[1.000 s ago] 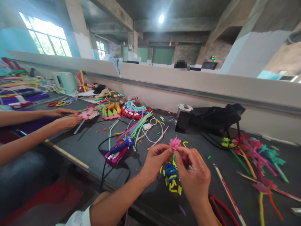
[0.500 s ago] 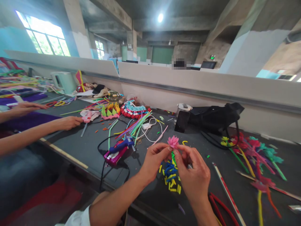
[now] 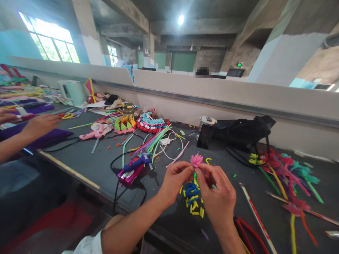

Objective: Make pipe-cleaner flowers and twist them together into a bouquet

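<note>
Head: left hand, right hand angled inward; pinching pink flower

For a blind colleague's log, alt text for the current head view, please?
The left hand and right hand hold a pink flower above a dark table, near short yellow and blue pieces. A blue glue gun lies to the left, colourful flowers to the right; a co-worker's hand shows far left.
</note>
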The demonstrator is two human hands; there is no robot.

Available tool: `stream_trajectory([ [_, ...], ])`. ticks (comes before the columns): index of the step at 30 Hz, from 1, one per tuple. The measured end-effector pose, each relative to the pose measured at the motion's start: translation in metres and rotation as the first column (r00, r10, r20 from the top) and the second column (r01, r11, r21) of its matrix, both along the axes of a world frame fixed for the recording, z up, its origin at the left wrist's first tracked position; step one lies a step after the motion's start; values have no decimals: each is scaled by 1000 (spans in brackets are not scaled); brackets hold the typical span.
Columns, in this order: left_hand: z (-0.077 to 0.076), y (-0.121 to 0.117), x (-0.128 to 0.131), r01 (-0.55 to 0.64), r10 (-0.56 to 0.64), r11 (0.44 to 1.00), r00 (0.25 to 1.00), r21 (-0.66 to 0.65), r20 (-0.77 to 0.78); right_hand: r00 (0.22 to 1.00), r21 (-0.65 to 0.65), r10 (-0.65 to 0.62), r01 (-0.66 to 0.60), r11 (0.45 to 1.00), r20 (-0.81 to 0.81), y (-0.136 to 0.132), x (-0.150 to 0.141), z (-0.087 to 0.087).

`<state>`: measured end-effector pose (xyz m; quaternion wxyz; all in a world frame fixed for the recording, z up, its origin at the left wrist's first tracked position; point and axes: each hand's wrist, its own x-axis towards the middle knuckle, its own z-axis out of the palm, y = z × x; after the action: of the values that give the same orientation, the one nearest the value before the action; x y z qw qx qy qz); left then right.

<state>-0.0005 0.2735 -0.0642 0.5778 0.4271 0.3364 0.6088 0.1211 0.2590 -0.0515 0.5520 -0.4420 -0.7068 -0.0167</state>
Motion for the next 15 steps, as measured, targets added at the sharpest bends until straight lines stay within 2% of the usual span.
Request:
stream_trajectory([
  [7,5,-2,2,-5,4,1000,1000,-8,-27,1000,26,9,-9,1000,19,1,0,-2],
  [15,-1,-1,3,-32,35,999,996,34,-80,997,114,-14,5,993,73,0,0,-5],
])
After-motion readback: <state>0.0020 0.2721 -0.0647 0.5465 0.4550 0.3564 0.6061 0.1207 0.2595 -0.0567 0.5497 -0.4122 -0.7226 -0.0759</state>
